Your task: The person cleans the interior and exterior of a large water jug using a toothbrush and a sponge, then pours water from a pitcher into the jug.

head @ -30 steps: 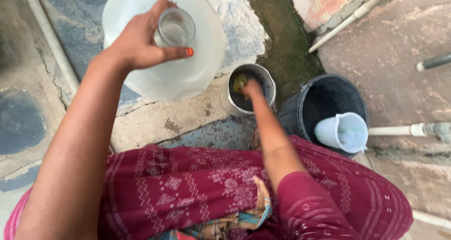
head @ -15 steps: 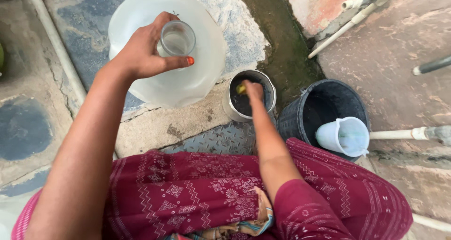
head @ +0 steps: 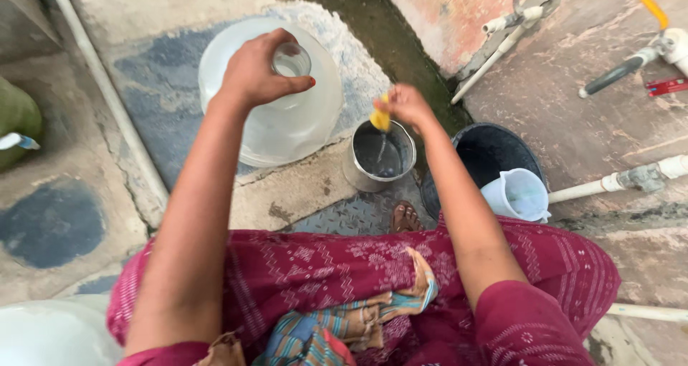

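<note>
Jug (head: 287,122) neck gripped; yellow sponge (head: 380,119), probably, above steel pot (head: 378,158).

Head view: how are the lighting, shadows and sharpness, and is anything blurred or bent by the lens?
Head view: soft, even daylight, no hard shadows and no strong glare; the clear water jug under the left hand reads sharp; the right hand with the yellow sponge over the steel pot is slightly motion-blurred; wide-angle lens bows the white pipe at the left edge.

We see a translucent white plastic water jug (head: 276,115), a yellow sponge (head: 380,118), a grey steel pot (head: 378,157), a black bucket (head: 481,151) and maroon patterned cloth (head: 322,273).
</note>
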